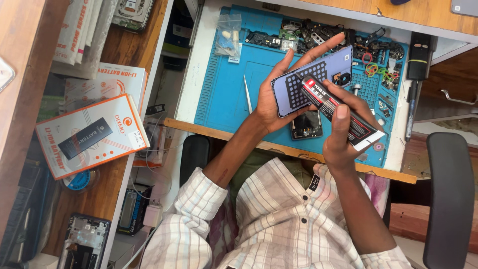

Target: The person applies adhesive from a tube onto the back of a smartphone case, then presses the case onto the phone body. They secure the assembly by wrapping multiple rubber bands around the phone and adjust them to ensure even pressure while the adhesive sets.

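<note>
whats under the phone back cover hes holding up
Below the raised phone back cover lies the blue work mat, with a dark phone frame flat on it. The left hand and glue tube hide the rest.

A white bench (191,84) carries a blue work mat (224,99). On the mat lie tweezers (247,93), a small plastic bag (228,35) and scattered phone parts (318,32).

Bright even daylight, soft shadows, sharp centre; mild glare on white desk edge (191,74), slight edge distortion.
</note>
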